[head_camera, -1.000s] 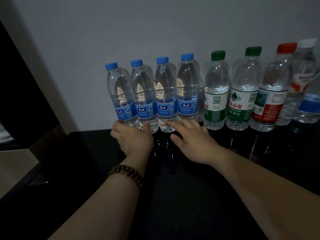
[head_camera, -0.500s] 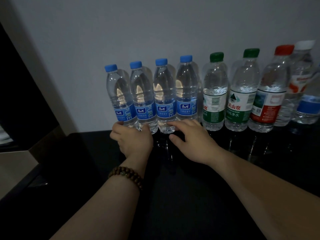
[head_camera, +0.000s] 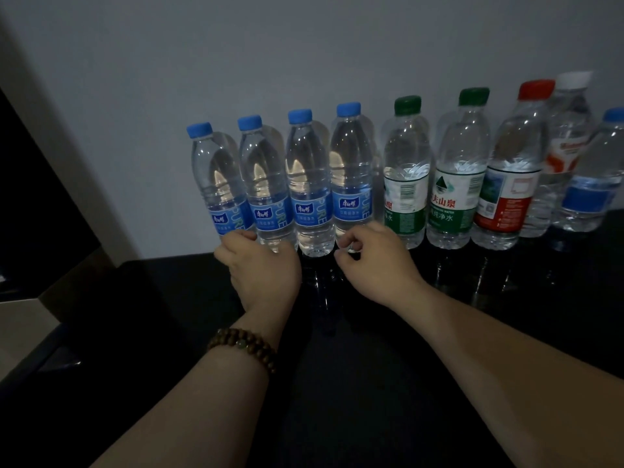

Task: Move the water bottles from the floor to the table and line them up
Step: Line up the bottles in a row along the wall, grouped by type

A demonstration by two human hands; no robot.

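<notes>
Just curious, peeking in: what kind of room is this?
Probably a dim hotel or home room, though it is hard to say: a glossy black table stands against a plain white wall, with water bottles lined along it.

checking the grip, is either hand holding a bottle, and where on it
Cannot be told for sure. The left hand curls against the bases of the leftmost bottle and the second bottle, the right hand against the base of the fourth bottle.

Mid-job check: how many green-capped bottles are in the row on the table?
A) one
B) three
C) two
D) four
C: one green-capped bottle stands beside a second green-capped bottle, next to the red-capped bottle; no other green cap shows.
</notes>
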